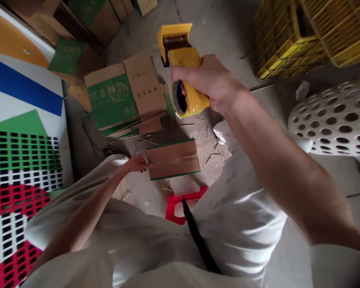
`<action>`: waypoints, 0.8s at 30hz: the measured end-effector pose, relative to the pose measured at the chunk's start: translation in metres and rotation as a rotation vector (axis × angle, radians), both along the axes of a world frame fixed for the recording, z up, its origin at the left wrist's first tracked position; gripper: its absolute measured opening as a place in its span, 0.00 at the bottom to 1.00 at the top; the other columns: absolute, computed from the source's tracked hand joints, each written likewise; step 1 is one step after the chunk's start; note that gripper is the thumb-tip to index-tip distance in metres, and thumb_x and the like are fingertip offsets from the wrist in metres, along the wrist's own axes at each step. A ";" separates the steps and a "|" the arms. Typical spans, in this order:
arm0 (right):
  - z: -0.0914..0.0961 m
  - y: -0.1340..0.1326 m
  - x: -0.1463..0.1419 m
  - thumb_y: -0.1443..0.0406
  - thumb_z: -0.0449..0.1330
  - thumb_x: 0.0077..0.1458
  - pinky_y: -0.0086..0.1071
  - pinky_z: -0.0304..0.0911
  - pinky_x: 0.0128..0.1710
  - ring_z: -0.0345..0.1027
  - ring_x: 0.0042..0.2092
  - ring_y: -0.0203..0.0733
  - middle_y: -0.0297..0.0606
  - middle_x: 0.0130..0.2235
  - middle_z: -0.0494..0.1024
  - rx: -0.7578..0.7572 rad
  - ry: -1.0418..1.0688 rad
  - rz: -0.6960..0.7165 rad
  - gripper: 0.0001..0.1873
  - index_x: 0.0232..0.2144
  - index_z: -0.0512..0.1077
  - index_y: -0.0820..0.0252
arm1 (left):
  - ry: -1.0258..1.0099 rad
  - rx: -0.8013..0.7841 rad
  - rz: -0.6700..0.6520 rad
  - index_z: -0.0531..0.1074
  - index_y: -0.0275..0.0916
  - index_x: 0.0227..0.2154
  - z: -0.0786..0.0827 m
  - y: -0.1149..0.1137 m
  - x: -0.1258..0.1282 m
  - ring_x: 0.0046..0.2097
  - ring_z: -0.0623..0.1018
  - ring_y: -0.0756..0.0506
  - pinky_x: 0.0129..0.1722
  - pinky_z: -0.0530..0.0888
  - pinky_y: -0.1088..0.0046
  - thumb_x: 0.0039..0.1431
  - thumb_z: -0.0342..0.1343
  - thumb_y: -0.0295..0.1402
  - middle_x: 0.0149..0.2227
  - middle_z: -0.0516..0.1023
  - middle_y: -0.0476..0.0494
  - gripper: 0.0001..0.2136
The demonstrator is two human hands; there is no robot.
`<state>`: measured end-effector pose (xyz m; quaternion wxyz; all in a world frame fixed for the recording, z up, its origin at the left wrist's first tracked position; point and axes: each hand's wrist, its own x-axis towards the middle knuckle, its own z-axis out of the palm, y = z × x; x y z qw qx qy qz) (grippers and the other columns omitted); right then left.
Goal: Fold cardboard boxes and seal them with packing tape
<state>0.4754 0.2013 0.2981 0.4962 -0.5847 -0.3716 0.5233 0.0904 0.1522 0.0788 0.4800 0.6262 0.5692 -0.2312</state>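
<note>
Yellow tape gun (180, 54) gripped in closed right hand (205, 82), raised over concrete floor (216, 32) beside flattened carton stack (129, 98) (chunky, bit heavy, hold by handle). Left hand (136, 163) curled at edge of flat carton (173, 159), stiff but light; grip unclear.

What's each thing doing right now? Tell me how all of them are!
Yellow tape dispenser: gripped, raised.
Right hand: closed around the dispenser.
Left hand: beside the flat box's edge.
Flat cardboard box: closed, shiny strip across it.
Cardboard box stack: folded flat, piled.
Yellow plastic crates: stacked.
Red stool: partly hidden.
</note>
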 end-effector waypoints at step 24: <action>0.000 0.001 -0.012 0.72 0.68 0.49 0.27 0.64 0.24 0.67 0.26 0.34 0.30 0.26 0.75 -0.124 -0.038 0.006 0.06 0.29 0.75 0.61 | -0.207 -0.083 0.426 0.76 0.38 0.31 -0.011 -0.010 0.001 0.33 0.81 0.46 0.31 0.70 0.75 0.41 0.77 0.48 0.30 0.81 0.46 0.23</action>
